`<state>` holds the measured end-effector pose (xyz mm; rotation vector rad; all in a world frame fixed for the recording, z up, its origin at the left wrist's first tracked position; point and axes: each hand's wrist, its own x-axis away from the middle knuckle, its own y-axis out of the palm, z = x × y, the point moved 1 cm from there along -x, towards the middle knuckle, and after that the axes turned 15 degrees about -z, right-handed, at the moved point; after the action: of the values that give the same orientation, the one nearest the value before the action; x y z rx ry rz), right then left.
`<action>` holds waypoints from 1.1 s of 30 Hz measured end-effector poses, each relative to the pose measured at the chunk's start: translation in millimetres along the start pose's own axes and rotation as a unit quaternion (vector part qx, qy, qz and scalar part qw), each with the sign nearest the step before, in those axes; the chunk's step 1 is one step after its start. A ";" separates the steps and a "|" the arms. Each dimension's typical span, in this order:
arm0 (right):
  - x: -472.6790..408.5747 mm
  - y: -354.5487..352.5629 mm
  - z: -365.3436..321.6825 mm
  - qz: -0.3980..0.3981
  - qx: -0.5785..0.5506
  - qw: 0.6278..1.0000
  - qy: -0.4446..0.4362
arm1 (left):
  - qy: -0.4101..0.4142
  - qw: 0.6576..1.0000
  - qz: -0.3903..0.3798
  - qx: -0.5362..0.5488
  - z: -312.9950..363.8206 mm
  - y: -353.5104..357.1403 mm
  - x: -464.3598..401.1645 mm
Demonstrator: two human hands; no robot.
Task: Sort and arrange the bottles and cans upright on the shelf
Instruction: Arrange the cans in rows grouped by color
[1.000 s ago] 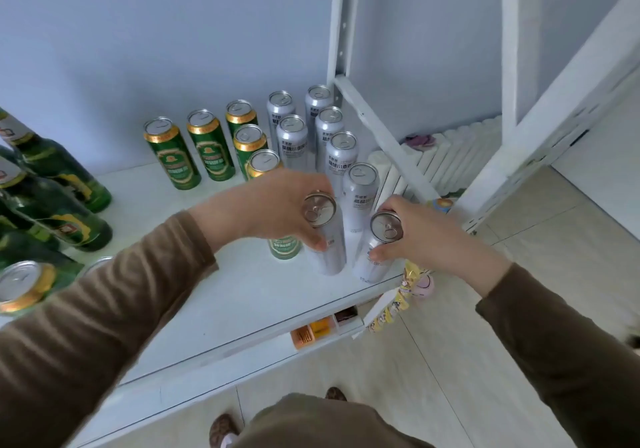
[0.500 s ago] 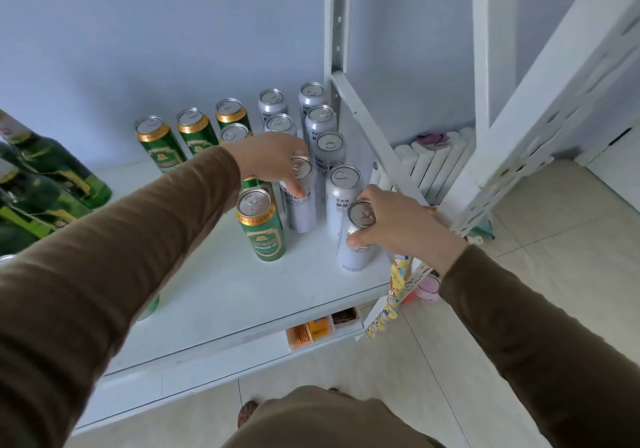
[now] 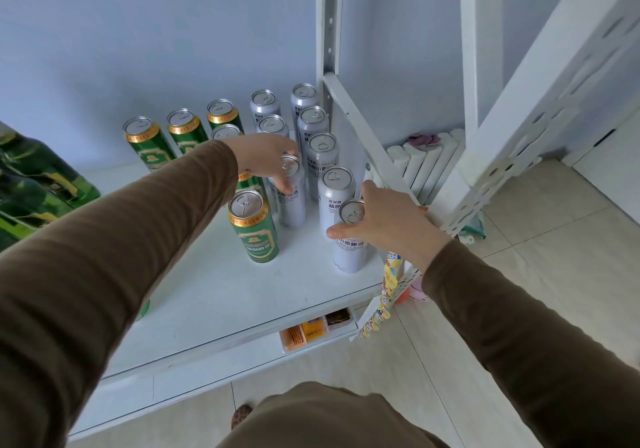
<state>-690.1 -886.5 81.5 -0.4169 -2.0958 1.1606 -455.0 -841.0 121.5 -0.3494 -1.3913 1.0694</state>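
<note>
Head view shows both hands on silver cans on the white shelf. Left hand has its fingers closed round the top of a silver can standing just behind the front green can. Right hand grasps the front silver can to the right of that green can, near the shelf's edge. A careless nudge could topple neighbouring cans or push this one off.

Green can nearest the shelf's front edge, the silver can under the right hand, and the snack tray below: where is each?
Green can (image 3: 258, 236): head view, on its label.
Silver can (image 3: 349, 255): head view, on its body below the hand.
Snack tray (image 3: 313, 331): head view, on the orange packet.
</note>
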 end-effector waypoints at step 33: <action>11.0 2.1 -7.5 0.021 0.007 1.000 -0.009 | -0.023 0.999 0.028 -0.024 -2.7 -7.6 -8.7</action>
<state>-692.7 -874.5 87.1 -0.4464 -2.1033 1.2058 -448.1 -850.7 121.2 -0.4027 -1.4578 1.0975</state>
